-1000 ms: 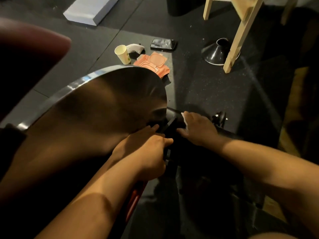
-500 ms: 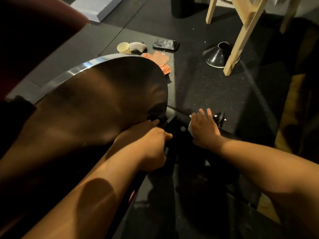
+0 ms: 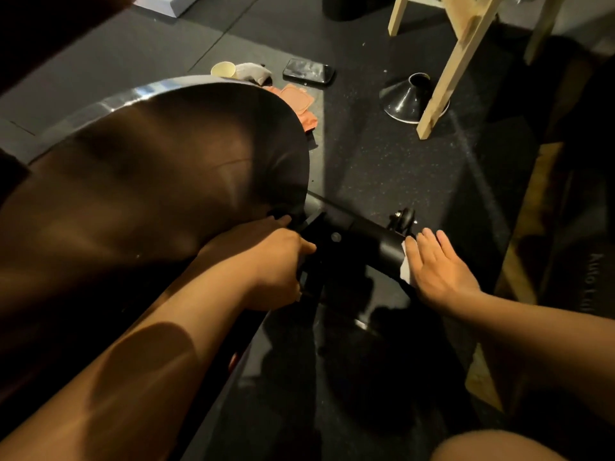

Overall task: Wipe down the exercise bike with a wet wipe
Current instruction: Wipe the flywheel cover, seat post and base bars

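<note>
— Pressing on what, with that right hand (image 3: 439, 271)?

— My fingers are straight and flat on the wet wipe (image 3: 405, 271). It lies against the end of the base bar (image 3: 366, 242) of the exercise bike (image 3: 319, 261), just below the little transport wheel (image 3: 406, 219). My left hand (image 3: 273, 261) is curled tight round a black frame piece beside the flywheel (image 3: 159, 181).

— What is around you?

— The flywheel blocks most of my left. Its rim hides part of the orange wipe pack (image 3: 299, 103) and the bottom of a paper cup (image 3: 223, 69) on the floor mat (image 3: 376, 161) behind it. A dark phone (image 3: 308, 72) lies flat just past the pack. Toward the mat's far right a black funnel (image 3: 409, 98) stands mouth down, touching a wooden leg (image 3: 456, 61). A white block (image 3: 166, 3) sits at the far left corner.

— Any writing?

— Pale lettering (image 3: 590, 281) on a dark surface at the right edge starts with "Auto". The rest is too dim to read.
</note>
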